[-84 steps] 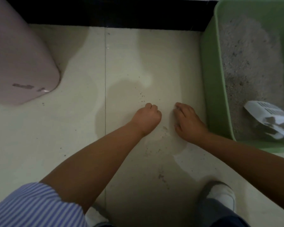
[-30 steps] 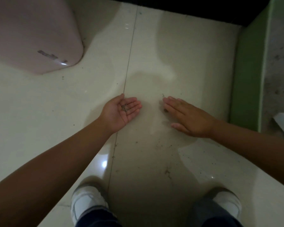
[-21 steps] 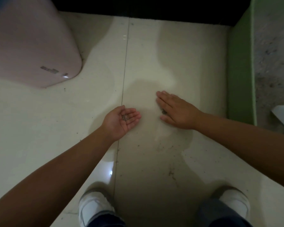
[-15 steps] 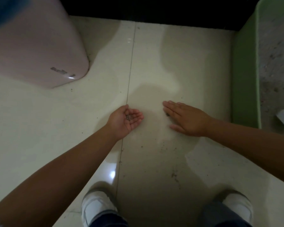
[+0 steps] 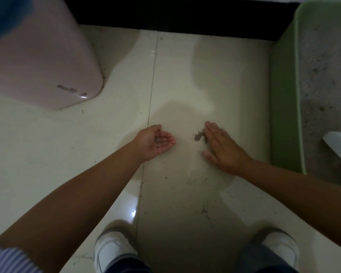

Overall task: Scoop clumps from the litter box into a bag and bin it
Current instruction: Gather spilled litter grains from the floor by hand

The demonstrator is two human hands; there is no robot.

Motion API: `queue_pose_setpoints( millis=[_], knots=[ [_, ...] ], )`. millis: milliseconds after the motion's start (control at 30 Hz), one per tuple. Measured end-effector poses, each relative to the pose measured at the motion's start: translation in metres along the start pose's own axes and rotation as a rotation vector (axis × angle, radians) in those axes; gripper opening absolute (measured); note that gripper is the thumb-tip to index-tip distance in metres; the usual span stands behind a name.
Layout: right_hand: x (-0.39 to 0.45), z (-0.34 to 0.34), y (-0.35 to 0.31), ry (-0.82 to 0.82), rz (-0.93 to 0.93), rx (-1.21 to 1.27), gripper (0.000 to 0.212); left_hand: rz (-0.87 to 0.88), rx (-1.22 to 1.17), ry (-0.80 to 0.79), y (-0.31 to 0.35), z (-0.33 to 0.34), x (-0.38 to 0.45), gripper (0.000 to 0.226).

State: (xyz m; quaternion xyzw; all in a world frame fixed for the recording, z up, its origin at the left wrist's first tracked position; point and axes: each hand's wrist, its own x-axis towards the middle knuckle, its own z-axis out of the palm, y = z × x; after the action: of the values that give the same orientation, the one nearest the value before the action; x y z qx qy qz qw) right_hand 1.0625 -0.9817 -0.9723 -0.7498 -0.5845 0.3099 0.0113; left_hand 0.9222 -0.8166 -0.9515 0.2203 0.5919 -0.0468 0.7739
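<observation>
My left hand [image 5: 154, 143] lies palm up on the pale floor tiles, cupped, with a few dark litter grains [image 5: 159, 140] in the palm. My right hand [image 5: 223, 148] lies flat on the floor, fingers straight, its edge against a small pile of spilled litter [image 5: 198, 135]. The green litter box [image 5: 283, 107] stands at the right, filled with grey litter [image 5: 327, 79]. A white scoop [image 5: 340, 144] lies in the box at the frame's right edge.
A pink bin [image 5: 39, 62] stands at the upper left. A dark skirting [image 5: 175, 18] runs along the back. Loose grains dot the tiles in front of my two white shoes [image 5: 112, 249], [image 5: 280, 247].
My right hand has swept across the floor and gathered grains into a small pile at its fingers. The left hand has stayed cupped, palm up, holding grains.
</observation>
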Motion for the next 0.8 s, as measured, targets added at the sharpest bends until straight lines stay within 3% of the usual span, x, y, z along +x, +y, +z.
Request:
queue_pose_setpoints(
  millis=[100,233,300,433,567,700,800],
  knots=[
    [-0.004,0.003,-0.005,0.003,-0.090,0.004,0.108,0.016,-0.033,-0.008,-0.002,-0.001,0.001,0.047],
    [-0.001,0.003,0.000,0.167,-0.041,-0.076,0.064,0.013,-0.080,-0.036,-0.004,-0.003,0.003,0.050],
    [0.006,-0.002,0.004,0.226,-0.027,-0.081,0.059,0.002,-0.093,-0.052,-0.004,-0.004,0.003,0.053],
    [0.024,-0.010,-0.004,0.288,-0.212,-0.174,0.029,-0.013,-0.097,-0.065,-0.003,-0.004,0.003,0.055],
    [0.037,-0.009,-0.012,0.270,-0.313,-0.205,0.027,-0.015,-0.071,-0.047,-0.003,-0.004,0.005,0.057],
    [0.038,-0.016,-0.007,0.261,-0.340,-0.240,0.006,0.002,-0.087,-0.031,-0.001,0.001,0.006,0.059],
    [0.037,-0.016,-0.003,0.206,-0.316,-0.234,0.016,0.020,-0.130,-0.041,0.005,0.009,0.005,0.057]
  ],
)
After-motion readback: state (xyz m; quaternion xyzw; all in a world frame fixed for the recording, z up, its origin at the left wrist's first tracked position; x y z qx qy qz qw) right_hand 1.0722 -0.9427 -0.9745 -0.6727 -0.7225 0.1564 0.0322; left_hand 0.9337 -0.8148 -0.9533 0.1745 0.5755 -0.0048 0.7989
